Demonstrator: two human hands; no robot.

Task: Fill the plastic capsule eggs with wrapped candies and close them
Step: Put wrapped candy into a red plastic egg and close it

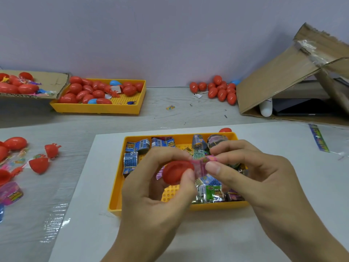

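Note:
My left hand grips an open red egg half over the near yellow tray, its mouth facing right. My right hand pinches a pink wrapped candy between thumb and fingers, right at the mouth of the egg half. My left thumb also touches the candy's near edge. The tray holds several blue, green and purple wrapped candies.
A far yellow tray holds several red and blue eggs. More red eggs lie on the table at the back. Open egg halves and small toys sit at the left. A torn cardboard box leans at the right.

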